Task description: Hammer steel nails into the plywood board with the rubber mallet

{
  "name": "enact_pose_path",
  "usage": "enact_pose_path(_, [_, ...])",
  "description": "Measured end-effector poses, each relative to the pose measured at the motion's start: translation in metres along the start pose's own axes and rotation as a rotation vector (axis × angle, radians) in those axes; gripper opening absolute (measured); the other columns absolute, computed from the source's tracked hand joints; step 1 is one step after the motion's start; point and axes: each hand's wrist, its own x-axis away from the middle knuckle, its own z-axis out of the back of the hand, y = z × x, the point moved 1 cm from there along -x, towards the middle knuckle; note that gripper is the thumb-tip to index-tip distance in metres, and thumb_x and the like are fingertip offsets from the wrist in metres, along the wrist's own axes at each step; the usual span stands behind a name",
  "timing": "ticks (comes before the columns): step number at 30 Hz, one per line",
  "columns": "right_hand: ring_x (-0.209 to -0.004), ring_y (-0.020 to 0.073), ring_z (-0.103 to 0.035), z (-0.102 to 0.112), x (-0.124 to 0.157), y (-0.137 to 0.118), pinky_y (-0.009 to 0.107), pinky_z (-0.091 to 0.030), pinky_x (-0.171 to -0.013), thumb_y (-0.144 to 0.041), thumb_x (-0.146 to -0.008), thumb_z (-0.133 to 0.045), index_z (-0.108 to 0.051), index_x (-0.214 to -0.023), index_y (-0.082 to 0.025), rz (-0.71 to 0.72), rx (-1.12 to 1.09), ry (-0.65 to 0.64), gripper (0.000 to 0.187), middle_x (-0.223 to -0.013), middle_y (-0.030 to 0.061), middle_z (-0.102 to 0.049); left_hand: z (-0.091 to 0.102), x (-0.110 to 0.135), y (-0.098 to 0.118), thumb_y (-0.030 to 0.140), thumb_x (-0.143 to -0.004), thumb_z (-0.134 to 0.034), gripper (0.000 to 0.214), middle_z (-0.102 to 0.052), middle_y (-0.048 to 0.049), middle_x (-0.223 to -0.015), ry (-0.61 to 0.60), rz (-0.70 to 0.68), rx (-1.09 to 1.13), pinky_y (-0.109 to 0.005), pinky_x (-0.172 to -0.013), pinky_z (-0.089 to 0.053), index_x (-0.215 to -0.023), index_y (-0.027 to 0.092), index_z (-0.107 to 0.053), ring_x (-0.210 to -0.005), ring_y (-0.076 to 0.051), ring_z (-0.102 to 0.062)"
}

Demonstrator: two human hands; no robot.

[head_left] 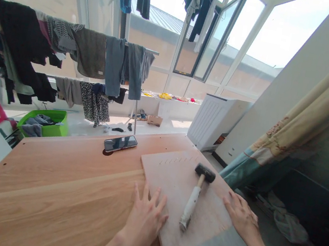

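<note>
A flat, pale wooden board (165,208) lies on the wood-grain tabletop (61,181), reaching past its front edge. My left hand (147,213) rests by the board's left edge with fingers spread, holding nothing. At the board's right edge lies my right hand (240,215), its fingers stretched out over the rim. Between the hands a mallet (193,200) lies on the board, its black head away from me and its whitish, worn handle toward me. Several thin nails (173,160) stand in a row near the board's far edge.
A phone (120,143) lies on the table beyond the board. Past the table are a drying rack with clothes (90,52), a green basin (45,123), a small cardboard box (154,120) and a white appliance (212,121). A curtain (282,139) hangs at the right.
</note>
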Motion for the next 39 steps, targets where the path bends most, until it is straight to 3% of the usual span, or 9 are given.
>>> enact_pose_path(7, [-0.129,0.0332,-0.052,0.008,0.019,-0.017,0.058,-0.050,-0.095,-0.017,-0.090,-0.037,-0.072,-0.114,-0.030,0.145,-0.002,-0.046,0.044,-0.135,0.0131,-0.064,-0.005,0.030,-0.016,0.043,-0.097,-0.049,0.045,-0.055,-0.0129,-0.148,0.069,-0.010,-0.082,-0.082,-0.110,-0.018,-0.136,0.025,-0.061,-0.143,-0.050,-0.033])
enact_pose_path(11, [-0.135,0.0387,-0.047,0.011,0.048,-0.039,0.075,-0.037,-0.100,-0.018,-0.092,-0.040,-0.075,-0.110,-0.038,0.278,-0.004,-0.022,0.044,-0.138,0.0082,-0.064,-0.006,0.072,-0.054,0.043,-0.097,-0.050,0.041,-0.060,-0.0068,-0.144,0.237,-0.054,-0.240,-0.080,-0.108,-0.020,-0.133,0.030,-0.063,-0.135,-0.048,-0.046])
enact_pose_path(15, [-0.141,0.0395,-0.043,0.032,0.077,-0.079,0.073,-0.032,-0.108,-0.031,-0.099,-0.041,-0.072,-0.119,-0.039,0.421,-0.170,-0.046,0.038,-0.142,0.0049,-0.061,0.003,0.125,-0.099,0.041,-0.092,-0.054,0.036,-0.070,0.0002,-0.130,0.482,-0.111,-0.461,-0.067,-0.118,-0.013,-0.124,0.033,-0.068,-0.123,-0.039,-0.058])
enact_pose_path(18, [-0.142,0.0356,-0.043,0.063,0.081,-0.113,0.064,-0.032,-0.116,-0.048,-0.098,-0.049,-0.063,-0.134,-0.032,0.329,-0.363,-0.084,0.041,-0.131,0.0067,-0.067,0.018,0.154,-0.126,0.042,-0.091,-0.052,0.030,-0.077,0.0015,-0.109,0.539,-0.052,-0.453,-0.056,-0.110,-0.039,-0.113,0.033,-0.071,-0.110,-0.033,-0.066])
enact_pose_path(20, [-0.132,0.0345,-0.053,0.083,0.068,-0.135,0.058,-0.039,-0.113,-0.052,-0.096,-0.053,-0.072,-0.115,-0.030,0.285,-0.512,-0.077,0.035,-0.117,0.0072,-0.072,0.031,0.160,-0.140,0.047,-0.094,-0.049,0.028,-0.078,0.0008,-0.096,0.554,0.050,-0.341,-0.045,-0.087,-0.056,-0.105,0.033,-0.071,-0.095,-0.028,-0.071])
enact_pose_path(23, [-0.094,0.0258,-0.071,0.096,0.025,-0.169,0.040,-0.058,-0.085,-0.049,-0.096,-0.053,-0.076,-0.102,-0.026,0.190,-0.821,-0.098,0.033,-0.104,0.0091,-0.074,0.047,0.144,-0.159,0.051,-0.095,-0.049,0.030,-0.074,-0.0003,-0.088,0.532,0.235,-0.049,-0.034,-0.067,-0.060,-0.102,0.031,-0.070,-0.076,-0.022,-0.071])
enact_pose_path(26, [-0.075,0.0205,-0.071,0.085,-0.027,-0.210,0.032,-0.059,-0.065,-0.047,-0.095,-0.054,-0.076,-0.102,-0.020,0.236,-1.023,-0.183,0.035,-0.094,0.0088,-0.075,0.057,0.110,-0.176,0.052,-0.092,-0.054,0.034,-0.069,-0.0004,-0.079,0.514,0.337,0.210,-0.030,-0.057,-0.057,-0.105,0.025,-0.068,-0.058,-0.017,-0.065])
enact_pose_path(32, [-0.080,0.0175,-0.071,0.042,-0.086,-0.271,0.034,-0.061,-0.074,-0.038,-0.091,-0.069,-0.072,-0.106,-0.016,0.340,-1.075,-0.312,0.027,-0.095,0.0053,-0.075,0.057,0.061,-0.196,0.053,-0.084,-0.063,0.039,-0.072,-0.0054,-0.090,0.489,0.341,0.479,-0.029,-0.063,-0.057,-0.102,0.020,-0.072,-0.067,-0.018,-0.068])
enact_pose_path(39, [-0.101,0.0213,-0.068,0.019,-0.086,-0.274,0.042,-0.059,-0.086,-0.034,-0.098,-0.063,-0.063,-0.122,-0.018,0.334,-1.027,-0.358,0.029,-0.123,0.0080,-0.066,0.055,0.051,-0.199,0.045,-0.081,-0.062,0.028,-0.076,-0.0051,-0.080,0.457,0.378,0.507,-0.029,-0.067,-0.055,-0.082,0.021,-0.078,-0.069,-0.020,-0.068])
